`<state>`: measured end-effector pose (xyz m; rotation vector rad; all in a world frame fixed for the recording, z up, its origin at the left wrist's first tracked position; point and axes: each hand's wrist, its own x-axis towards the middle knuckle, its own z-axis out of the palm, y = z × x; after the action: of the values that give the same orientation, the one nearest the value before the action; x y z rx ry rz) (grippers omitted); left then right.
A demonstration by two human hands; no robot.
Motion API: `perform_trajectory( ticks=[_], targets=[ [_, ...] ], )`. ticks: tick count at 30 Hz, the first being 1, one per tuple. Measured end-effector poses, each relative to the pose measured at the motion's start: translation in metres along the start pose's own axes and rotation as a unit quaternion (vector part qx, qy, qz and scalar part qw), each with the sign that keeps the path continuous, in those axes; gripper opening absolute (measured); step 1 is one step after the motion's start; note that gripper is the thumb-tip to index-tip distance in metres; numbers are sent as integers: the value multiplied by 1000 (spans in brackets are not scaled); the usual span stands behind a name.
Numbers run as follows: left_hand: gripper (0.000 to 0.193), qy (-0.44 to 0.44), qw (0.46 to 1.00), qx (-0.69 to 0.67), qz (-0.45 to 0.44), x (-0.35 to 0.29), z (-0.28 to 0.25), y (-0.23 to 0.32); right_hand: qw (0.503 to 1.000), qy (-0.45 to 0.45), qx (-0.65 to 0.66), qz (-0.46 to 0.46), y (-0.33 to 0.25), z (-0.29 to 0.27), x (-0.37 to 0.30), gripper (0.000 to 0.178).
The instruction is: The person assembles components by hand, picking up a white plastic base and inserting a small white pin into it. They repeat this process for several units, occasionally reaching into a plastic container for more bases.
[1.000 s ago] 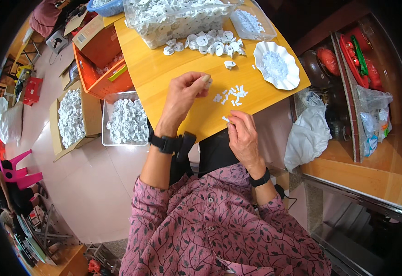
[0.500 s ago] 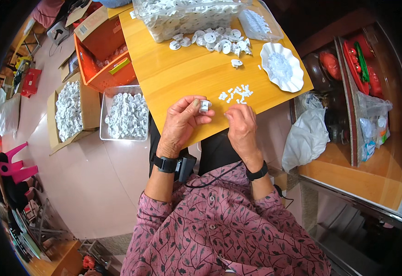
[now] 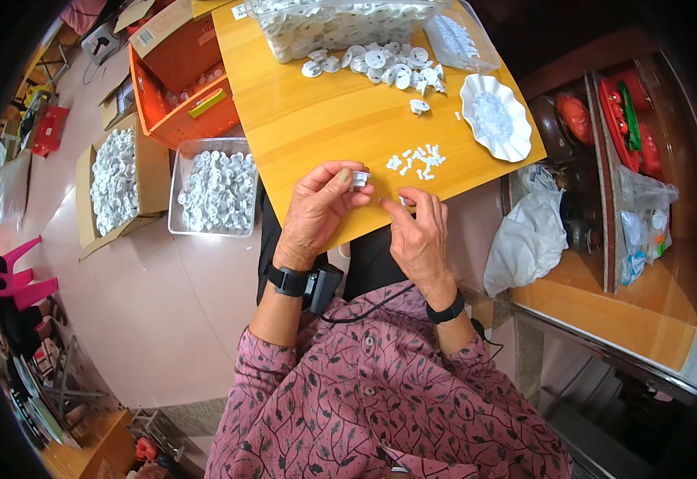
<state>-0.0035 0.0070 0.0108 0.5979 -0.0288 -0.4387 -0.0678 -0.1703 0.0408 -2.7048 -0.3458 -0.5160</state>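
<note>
Since the earlier frame my right hand [image 3: 420, 237] has parted its thumb and forefinger; whether it grips the pin [image 3: 402, 201] there I can't tell. My left hand [image 3: 315, 207] pinches a white part [image 3: 359, 180] just leftward, by the desk's [image 3: 284, 132] near edge. Loose pins [image 3: 422, 170] lie beyond, pointing variously, nearer my right. The label [image 3: 239, 12] is unreadable.

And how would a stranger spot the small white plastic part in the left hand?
Find the yellow wooden table, then the bare left hand over its near end. Pinched there is the small white plastic part, blockier than the slim white pieces scattered on the table, and gripped, not loose.
</note>
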Motion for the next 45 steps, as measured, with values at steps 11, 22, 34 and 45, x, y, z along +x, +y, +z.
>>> perform_trajectory(
  ticks=[11,22,34,45],
  targets=[
    [23,-6,1000,-18,-5,2,-1,0,999,5,23,26,-12,-6,-3,32],
    [27,-14,999,-32,-6,3,0,0,996,-64,-43,-36,-18,-1,-11,36],
    [27,-25,999,-44,-9,1,-1,1,996,25,65,-50,-9,6,-17,21],
    [36,-45,998,43,17,-4,9,2,918,75,337,196,-19,-1,2,12]
  ],
)
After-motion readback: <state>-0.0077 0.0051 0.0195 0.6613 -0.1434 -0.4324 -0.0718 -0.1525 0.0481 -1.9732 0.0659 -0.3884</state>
